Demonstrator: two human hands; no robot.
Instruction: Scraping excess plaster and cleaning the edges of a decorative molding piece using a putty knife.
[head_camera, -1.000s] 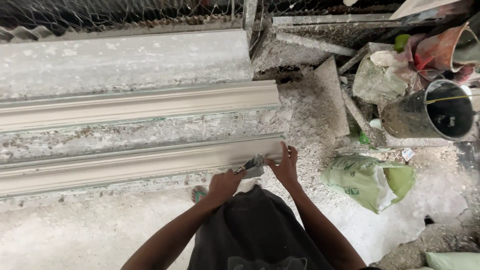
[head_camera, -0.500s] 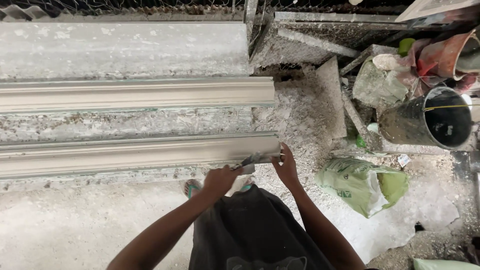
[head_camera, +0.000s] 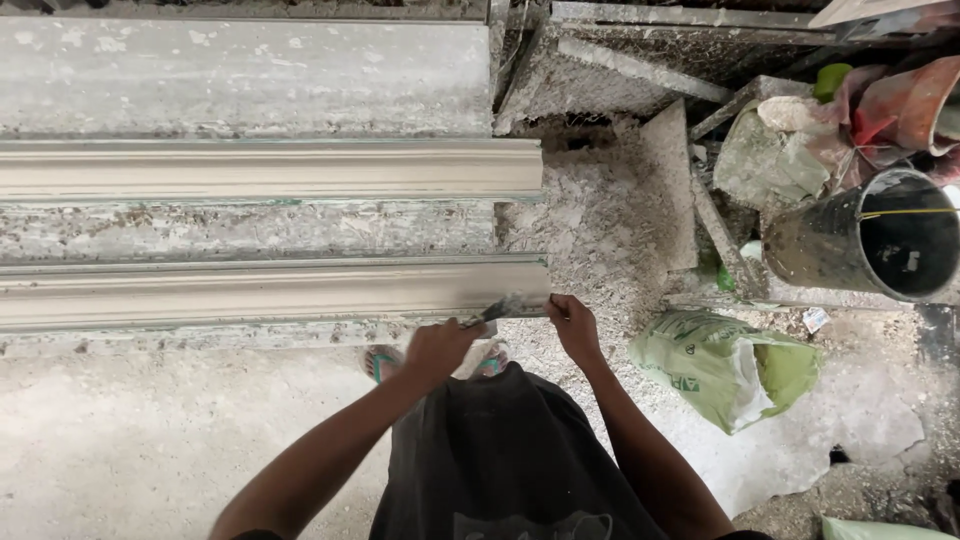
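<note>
Head view only. Landmark: near moulding (head_camera: 270, 292), a long pale cast strip lying left to right on the rough, crumb-strewn floor (head_camera: 150, 440).

Left hand (head_camera: 438, 350): just below the moulding's right end, fingers curled shut around the handle of a small scraper (head_camera: 500, 308). Blade tip rests on the moulding's lower edge, close to its right end (blade detail blurred).

Right hand (head_camera: 575, 328): just right of the scraper, fingertips touching the moulding's end face. Fingers bent and close together; whether they also pinch the blade, cannot tell.

Above the moulding, parallel to it: a second moulding (head_camera: 270, 170), with a band of rubble between the two. Beyond that, a flat grey slab (head_camera: 240, 75).

Below the moulding's right end: two feet in green sandals (head_camera: 382, 362), partly hidden by the person's dark shirt.

Right of the moulding, well apart: green sack (head_camera: 725, 365) lying on its side. Farther right and higher: black bucket (head_camera: 870, 240), tipped with its mouth toward the right.
</note>
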